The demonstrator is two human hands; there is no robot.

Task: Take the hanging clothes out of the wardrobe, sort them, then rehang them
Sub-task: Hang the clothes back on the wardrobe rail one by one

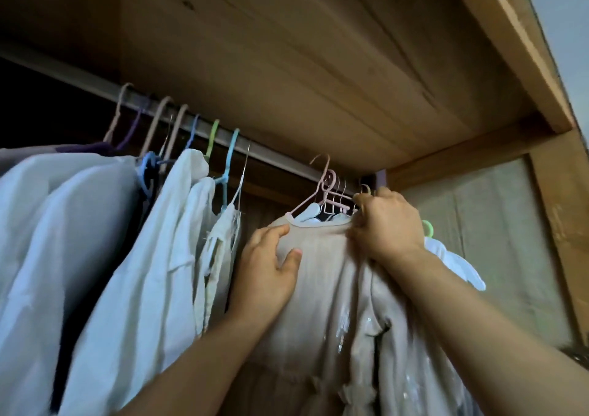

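Observation:
A beige garment (322, 288) hangs on a pink hanger (320, 192) at the right end of the metal rail (271, 157). My left hand (271, 272) lies flat against the garment's left shoulder, fingers spread. My right hand (387, 221) grips a bunch of hangers and fabric at the garment's right shoulder, close to the rail's end. More garments hang behind it, among them a white one on a green hanger (428, 227). Further left on the rail hang several white and pale garments (111, 256) on coloured hangers.
The wardrobe's wooden top (287, 65) is close above the rail. Its right side panel (478, 240) stands just beyond my right hand. A bare stretch of rail separates the left group of clothes from the right group.

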